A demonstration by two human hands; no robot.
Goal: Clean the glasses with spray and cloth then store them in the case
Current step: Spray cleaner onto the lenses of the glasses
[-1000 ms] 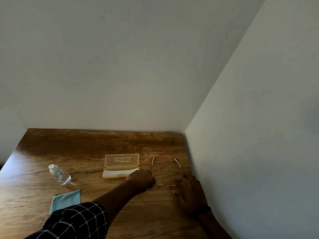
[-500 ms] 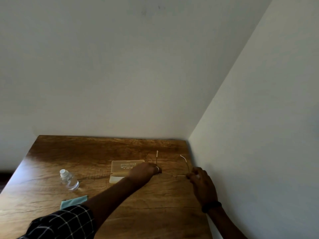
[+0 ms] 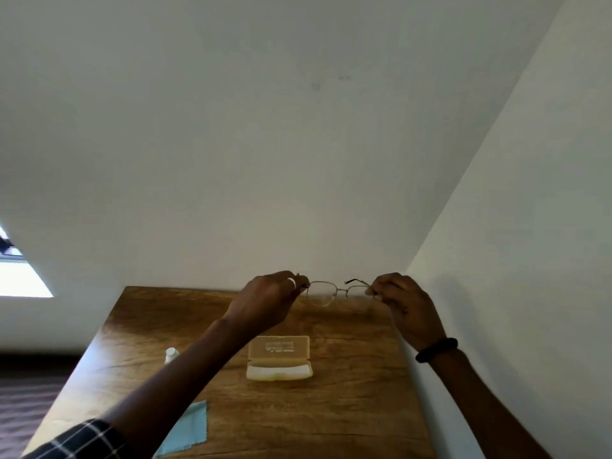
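Observation:
Thin-rimmed metal glasses (image 3: pixel 334 290) hang in the air above the far end of the wooden table (image 3: pixel 347 409). My left hand (image 3: pixel 268 301) pinches their left end and my right hand (image 3: pixel 402 304) pinches the right end. Below them an open pale yellow case (image 3: pixel 279 358) lies on the table, lid back. A light blue cloth (image 3: pixel 187 430) lies near the front left, partly behind my left forearm. Only the white cap of the spray bottle (image 3: pixel 171 354) shows past that forearm.
White walls close the table in at the back and on the right (image 3: pixel 513 293). The table's left edge drops to a dark floor (image 3: pixel 29 399). A bright window (image 3: pixel 20 276) is at far left.
Both hands have lifted the glasses off the table up to near eye level. The camera has tilted, so the case, bottle and cloth now appear lower and closer.

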